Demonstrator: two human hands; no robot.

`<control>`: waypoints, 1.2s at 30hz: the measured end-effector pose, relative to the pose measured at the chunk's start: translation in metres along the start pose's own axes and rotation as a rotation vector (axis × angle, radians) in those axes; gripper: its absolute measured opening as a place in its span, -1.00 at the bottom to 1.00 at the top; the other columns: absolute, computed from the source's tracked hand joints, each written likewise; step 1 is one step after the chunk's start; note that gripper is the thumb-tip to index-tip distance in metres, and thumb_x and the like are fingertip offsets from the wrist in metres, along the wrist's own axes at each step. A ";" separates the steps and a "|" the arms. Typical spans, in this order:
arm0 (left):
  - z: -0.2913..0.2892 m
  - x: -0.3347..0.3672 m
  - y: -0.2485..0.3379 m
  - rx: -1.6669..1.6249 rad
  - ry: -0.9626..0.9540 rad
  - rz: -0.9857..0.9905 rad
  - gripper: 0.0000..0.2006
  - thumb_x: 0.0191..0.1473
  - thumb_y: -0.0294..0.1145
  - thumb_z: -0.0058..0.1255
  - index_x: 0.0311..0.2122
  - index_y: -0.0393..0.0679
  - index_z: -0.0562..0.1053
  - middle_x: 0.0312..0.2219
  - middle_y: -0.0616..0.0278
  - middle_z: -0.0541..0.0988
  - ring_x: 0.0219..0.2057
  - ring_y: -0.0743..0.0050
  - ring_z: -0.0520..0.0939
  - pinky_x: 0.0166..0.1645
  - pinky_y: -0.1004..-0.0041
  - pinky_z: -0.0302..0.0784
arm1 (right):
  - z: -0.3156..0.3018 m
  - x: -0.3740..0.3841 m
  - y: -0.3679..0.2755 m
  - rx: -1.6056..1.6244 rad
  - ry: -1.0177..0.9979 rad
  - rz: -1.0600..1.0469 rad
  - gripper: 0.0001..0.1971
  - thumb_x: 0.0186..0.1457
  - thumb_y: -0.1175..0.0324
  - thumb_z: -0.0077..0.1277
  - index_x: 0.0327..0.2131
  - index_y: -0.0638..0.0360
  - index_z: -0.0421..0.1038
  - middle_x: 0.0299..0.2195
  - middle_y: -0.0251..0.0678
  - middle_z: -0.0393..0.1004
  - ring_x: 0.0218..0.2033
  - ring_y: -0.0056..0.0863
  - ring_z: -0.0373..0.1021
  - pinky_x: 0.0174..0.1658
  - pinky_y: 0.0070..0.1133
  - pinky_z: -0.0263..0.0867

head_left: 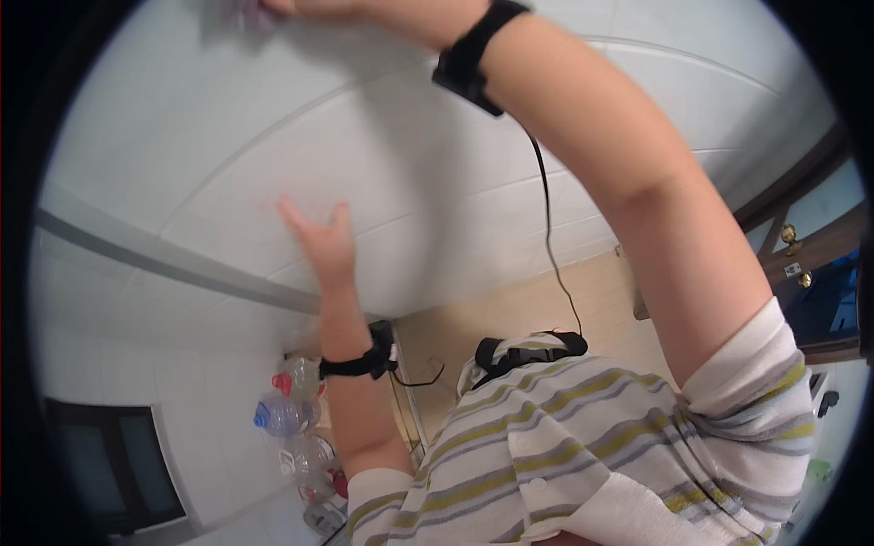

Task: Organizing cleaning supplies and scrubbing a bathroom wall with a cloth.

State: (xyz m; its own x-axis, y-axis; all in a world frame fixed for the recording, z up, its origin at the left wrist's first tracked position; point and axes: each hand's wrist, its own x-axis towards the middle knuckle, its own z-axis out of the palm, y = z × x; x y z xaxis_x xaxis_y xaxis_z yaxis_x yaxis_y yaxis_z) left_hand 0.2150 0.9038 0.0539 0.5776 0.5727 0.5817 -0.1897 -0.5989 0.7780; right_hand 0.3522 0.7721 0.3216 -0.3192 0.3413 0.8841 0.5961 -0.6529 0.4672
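My right arm reaches up across the view to the white tiled wall (382, 164). At the top edge, my right hand (314, 7) is partly cut off and blurred. A crumpled purplish cloth (248, 15) shows at its fingers, against the wall. Lower down, my left hand (326, 241) is raised in front of the same wall with thumb and fingers spread, holding nothing. Whether its fingertips touch the tiles I cannot tell. Each wrist wears a black strap with a small box, such as the right wrist strap (473, 59).
Several clear plastic bottles (289, 414) stand beside my left forearm. A grey strip (173, 264) runs along the wall at left, above a dark-framed window (114, 464). A black cable (546, 200) hangs from my right wrist. At right is a brown door (769, 264) with brass knobs.
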 end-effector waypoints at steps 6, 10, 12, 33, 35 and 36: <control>0.003 -0.055 -0.025 -0.227 -0.114 -0.802 -0.18 -0.10 -0.33 0.10 0.20 -0.28 -0.09 0.20 -0.06 -0.06 0.23 0.06 -0.04 0.23 0.26 -0.05 | 0.008 -0.133 -0.102 0.292 -0.403 -0.396 -0.50 0.02 0.19 -0.17 0.10 -0.07 0.17 -0.18 -0.57 0.34 -0.10 -0.60 0.20 0.14 -0.50 -0.06; -0.014 -0.093 -0.061 -0.693 -0.011 -1.244 -0.23 -0.06 -0.28 0.05 0.21 -0.14 -0.06 0.22 0.08 -0.11 0.25 0.20 -0.10 0.19 0.17 0.04 | -0.005 -0.251 -0.094 0.338 -0.582 -0.712 -0.51 -0.01 0.24 -0.23 0.07 -0.08 0.18 -0.06 -0.59 0.29 0.04 -0.56 0.13 0.23 -0.51 -0.17; -0.031 -0.122 -0.100 -0.766 0.051 -1.335 -0.25 -0.04 -0.26 0.03 0.21 -0.10 -0.05 0.22 0.13 -0.11 0.25 0.24 -0.12 0.17 0.14 0.07 | -0.007 -0.304 -0.078 0.511 -0.679 -0.676 -0.49 -0.03 0.25 -0.20 0.08 -0.07 0.18 -0.05 -0.56 0.28 0.07 -0.57 0.11 0.27 -0.50 -0.22; -0.081 -0.191 -0.090 -0.845 0.264 -1.342 -0.40 0.01 -0.11 -0.01 0.10 -0.21 0.15 0.11 0.20 0.19 0.11 0.29 0.21 0.03 0.33 0.24 | 0.088 -0.076 -0.131 0.563 -0.159 -0.247 -0.38 -0.11 0.24 -0.06 0.09 0.19 0.14 0.16 -0.26 0.08 0.22 -0.39 -0.05 0.27 -0.39 -0.22; -0.089 -0.198 -0.080 -0.822 0.279 -1.327 -0.40 0.02 -0.10 -0.01 0.11 -0.15 0.15 0.12 0.22 0.17 0.12 0.29 0.19 0.07 0.32 0.20 | 0.071 -0.137 -0.150 0.593 -0.452 -0.430 -0.28 -0.09 0.16 -0.07 0.17 0.10 -0.02 0.23 -0.37 -0.08 0.26 -0.44 -0.18 0.29 -0.42 -0.35; -0.098 -0.203 -0.087 -0.805 0.309 -1.319 -0.40 0.02 -0.10 -0.02 0.12 -0.12 0.14 0.13 0.23 0.16 0.13 0.29 0.18 0.09 0.31 0.17 | 0.052 -0.159 -0.155 0.394 -0.545 -0.593 -0.37 -0.01 0.22 -0.18 0.17 0.04 -0.03 0.23 -0.48 -0.11 0.26 -0.45 -0.21 0.29 -0.48 -0.31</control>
State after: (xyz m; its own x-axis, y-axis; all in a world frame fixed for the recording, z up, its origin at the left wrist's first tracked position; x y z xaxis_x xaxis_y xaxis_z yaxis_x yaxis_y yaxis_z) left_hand 0.0365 0.8943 -0.1086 0.5116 0.5781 -0.6356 -0.1175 0.7799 0.6148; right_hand 0.3491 0.8542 0.1093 -0.3210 0.8879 0.3295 0.6858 -0.0220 0.7274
